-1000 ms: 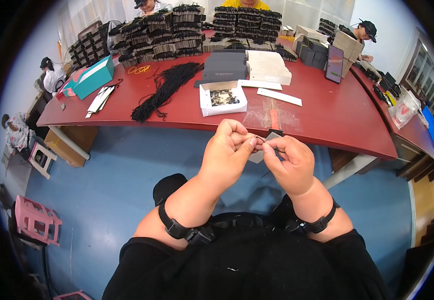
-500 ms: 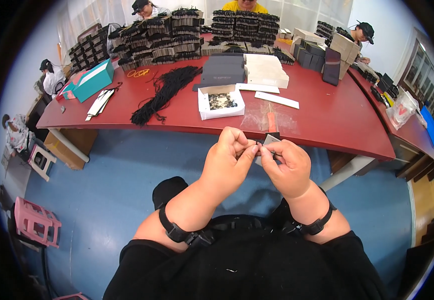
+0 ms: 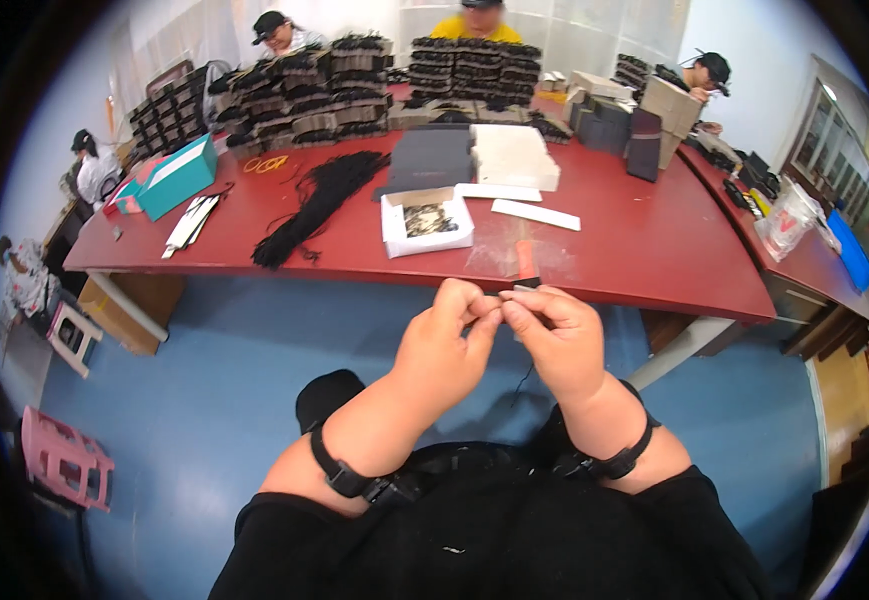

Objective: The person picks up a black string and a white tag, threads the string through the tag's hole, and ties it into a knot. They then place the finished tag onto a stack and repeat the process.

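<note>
My left hand [image 3: 446,340] and my right hand [image 3: 564,338] meet fingertip to fingertip just off the table's front edge, both closed in a pinch. A thin black cord [image 3: 522,384] dangles below my right hand; its upper end is hidden by the fingers. Whatever small piece sits between the left fingertips is too covered to name. Just beyond the hands, a tool with an orange handle [image 3: 525,260] and a dark end lies at the table edge on clear plastic film [image 3: 489,262]. A white open box [image 3: 388,236] holding small dark and gold pieces stands close by.
On the red table [image 3: 644,250] lie a bundle of black cords [image 3: 319,205], white strips [image 3: 536,214], dark and cream card stacks [image 3: 432,158], and a teal box [image 3: 179,177]. Tall stacks of corded tags [image 3: 304,95] line the back. Several people sit around. A pink stool [image 3: 66,457] stands at left.
The view has shifted slightly, so the table sits lower and more to the left. The flat grey card seen by my right fingers has dropped out of sight, and a cord now hangs below.
</note>
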Available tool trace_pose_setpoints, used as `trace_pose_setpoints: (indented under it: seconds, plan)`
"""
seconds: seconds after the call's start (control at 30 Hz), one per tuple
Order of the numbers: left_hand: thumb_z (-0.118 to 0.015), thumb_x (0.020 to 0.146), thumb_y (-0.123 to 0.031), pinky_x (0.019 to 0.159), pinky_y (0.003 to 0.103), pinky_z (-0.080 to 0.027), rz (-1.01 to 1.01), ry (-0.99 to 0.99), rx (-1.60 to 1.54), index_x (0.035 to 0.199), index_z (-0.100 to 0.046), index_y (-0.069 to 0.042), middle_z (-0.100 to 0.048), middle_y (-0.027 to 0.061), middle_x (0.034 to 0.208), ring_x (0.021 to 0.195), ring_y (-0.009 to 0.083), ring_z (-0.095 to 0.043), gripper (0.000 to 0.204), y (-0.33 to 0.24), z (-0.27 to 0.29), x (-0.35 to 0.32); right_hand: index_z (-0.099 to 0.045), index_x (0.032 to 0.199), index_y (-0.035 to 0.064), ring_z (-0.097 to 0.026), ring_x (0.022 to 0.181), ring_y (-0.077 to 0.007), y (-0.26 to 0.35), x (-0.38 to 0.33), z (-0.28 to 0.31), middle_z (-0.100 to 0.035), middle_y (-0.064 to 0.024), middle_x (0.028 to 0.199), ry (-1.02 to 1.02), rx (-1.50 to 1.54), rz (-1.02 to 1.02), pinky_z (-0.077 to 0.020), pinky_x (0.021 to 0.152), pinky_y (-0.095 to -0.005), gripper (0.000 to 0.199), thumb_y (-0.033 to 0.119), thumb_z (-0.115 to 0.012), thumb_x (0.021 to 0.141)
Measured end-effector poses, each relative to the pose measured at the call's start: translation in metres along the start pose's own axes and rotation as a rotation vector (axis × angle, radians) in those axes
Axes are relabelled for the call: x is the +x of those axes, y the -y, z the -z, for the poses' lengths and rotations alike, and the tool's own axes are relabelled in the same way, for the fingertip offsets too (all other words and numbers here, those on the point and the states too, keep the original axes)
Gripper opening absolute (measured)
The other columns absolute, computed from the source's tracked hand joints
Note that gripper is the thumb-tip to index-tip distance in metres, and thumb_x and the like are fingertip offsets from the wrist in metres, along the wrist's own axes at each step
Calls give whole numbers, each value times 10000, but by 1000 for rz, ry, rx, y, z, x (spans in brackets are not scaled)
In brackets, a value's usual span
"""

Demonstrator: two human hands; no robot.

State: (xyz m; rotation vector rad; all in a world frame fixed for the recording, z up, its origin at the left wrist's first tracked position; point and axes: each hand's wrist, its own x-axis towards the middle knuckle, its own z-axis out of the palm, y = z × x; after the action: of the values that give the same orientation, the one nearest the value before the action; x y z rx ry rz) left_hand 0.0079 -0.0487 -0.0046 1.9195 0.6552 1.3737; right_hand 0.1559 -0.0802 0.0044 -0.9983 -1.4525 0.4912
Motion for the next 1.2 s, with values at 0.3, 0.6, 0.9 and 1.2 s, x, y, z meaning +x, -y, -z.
trace_pose_setpoints:
  seconds: [0.3,0.6,0.9,1.2]
  plan:
    - [-502,937,-157,840,321,-438,165,477,-283,1133,-449,11,-579,114,956,937,181,-556,264,-20,3,9,-593,968,-2,-357,516,-57,27,25,10,-463,16,630,-81,893,-59,-291,466,-213,107,70,-558,898]
    - [-565,911,-124,529,178,-333,267,107,-159,888,-583,-18,-475,-46,643,558,34,-398,109,-4,40,4,-609,918,-3,-305,462,-13,-11,22,74,-458,53,609,-459,647,-28,-218,412,-194,88,73,-600,875]
    - [-609,836,-13,648,229,-452,88,233,-162,979,-661,21,-589,57,852,720,112,-551,156,-20,23,14,-598,930,37,-528,656,-52,-2,8,52,-593,-8,775,-77,410,-201,-402,529,-187,66,88,-586,891]
    - [-684,755,35,712,247,-476,102,75,-101,836,-661,-4,-622,58,853,796,124,-590,93,-24,7,19,-527,974,42,-591,687,-94,11,4,28,-614,-62,840,280,482,-319,-463,527,-214,117,153,-514,938]
